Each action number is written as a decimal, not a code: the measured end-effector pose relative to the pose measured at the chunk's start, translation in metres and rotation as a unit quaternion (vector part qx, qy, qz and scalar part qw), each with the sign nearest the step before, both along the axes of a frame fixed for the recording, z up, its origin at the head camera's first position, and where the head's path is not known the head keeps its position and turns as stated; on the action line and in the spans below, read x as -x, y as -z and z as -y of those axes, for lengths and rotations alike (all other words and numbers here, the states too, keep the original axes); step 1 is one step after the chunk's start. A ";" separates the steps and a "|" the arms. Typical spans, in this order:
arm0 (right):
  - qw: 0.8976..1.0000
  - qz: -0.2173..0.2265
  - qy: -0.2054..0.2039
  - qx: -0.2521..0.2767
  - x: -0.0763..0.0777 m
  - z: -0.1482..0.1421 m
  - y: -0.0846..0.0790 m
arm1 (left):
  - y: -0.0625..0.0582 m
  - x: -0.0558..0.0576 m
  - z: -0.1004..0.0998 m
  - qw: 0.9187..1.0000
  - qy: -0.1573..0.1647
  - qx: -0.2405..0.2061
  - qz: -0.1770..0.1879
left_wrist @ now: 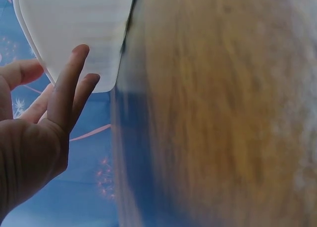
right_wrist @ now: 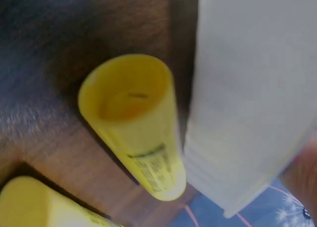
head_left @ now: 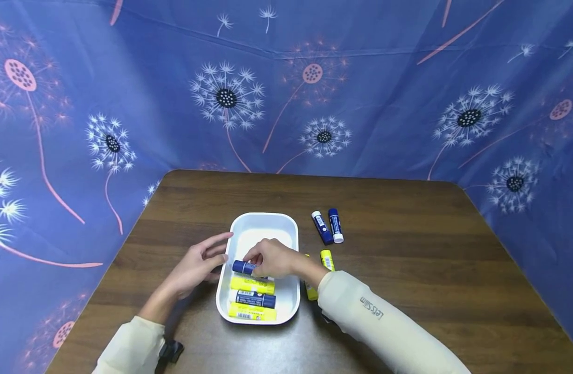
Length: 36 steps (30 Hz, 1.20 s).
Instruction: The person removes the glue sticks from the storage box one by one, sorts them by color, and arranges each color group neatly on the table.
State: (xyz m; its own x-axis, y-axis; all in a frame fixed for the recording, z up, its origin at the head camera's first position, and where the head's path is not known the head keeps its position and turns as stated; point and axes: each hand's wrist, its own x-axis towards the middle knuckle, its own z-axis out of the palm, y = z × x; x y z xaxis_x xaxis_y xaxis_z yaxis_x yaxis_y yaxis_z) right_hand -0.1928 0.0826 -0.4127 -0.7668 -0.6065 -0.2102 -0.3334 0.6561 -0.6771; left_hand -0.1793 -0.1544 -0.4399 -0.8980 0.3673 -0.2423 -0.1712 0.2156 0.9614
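A white tray (head_left: 258,232) sits on the table with a row of glue sticks across its nearer half. In it, my right hand (head_left: 277,258) pinches a dark blue glue stick (head_left: 242,267), which lies crosswise behind the others. Nearer me come a yellow glue stick (head_left: 252,285), a blue one with a white end (head_left: 256,299) and another yellow one (head_left: 252,312). My left hand (head_left: 190,270) rests at the tray's left side, fingers spread and loosely extended. From the left wrist, the fingers (left_wrist: 67,88) overlap the tray's outer wall (left_wrist: 74,19).
Right of the tray lie two blue-and-white glue sticks (head_left: 322,227) side by side. Closer in are two yellow glue sticks (head_left: 327,259), partly hidden by my right forearm. One yellow stick (right_wrist: 148,153) shows its hollow end beside the tray wall. A patterned blue cloth (head_left: 384,104) hangs behind the table.
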 end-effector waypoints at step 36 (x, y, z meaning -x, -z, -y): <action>0.861 0.065 0.464 0.200 -0.074 -0.160 0.022 | 0.005 0.003 0.002 1.000 0.007 -0.017 -0.001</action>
State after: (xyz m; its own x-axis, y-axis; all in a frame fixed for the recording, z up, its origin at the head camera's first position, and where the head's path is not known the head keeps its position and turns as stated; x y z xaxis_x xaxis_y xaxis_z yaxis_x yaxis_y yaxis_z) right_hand -0.1192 0.2426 -0.4351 -0.9458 0.2107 -0.2470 0.3038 0.3059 -0.9023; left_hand -0.1819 -0.1562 -0.4445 -0.8932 0.3876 -0.2282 -0.1672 0.1849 0.9684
